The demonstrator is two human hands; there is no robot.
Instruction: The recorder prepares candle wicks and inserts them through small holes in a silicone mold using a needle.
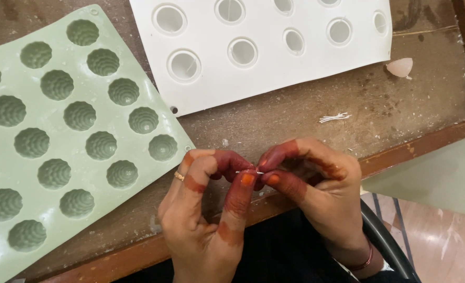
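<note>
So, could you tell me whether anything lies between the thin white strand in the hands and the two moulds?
Nothing visible does. The left hand and right hand pinch the strand over bare table, with the green mould and white mould beyond.

A pale green silicone mould with ribbed round cavities (pixel 59 136) lies on the worn wooden table (pixel 295 120) at its left edge. A white silicone mould with smooth round holes (pixel 264 47) lies just right of it, toward the far edge. A small bundle of white wicks (pixel 334 118) lies near the right edge, behind the near edge.
</note>
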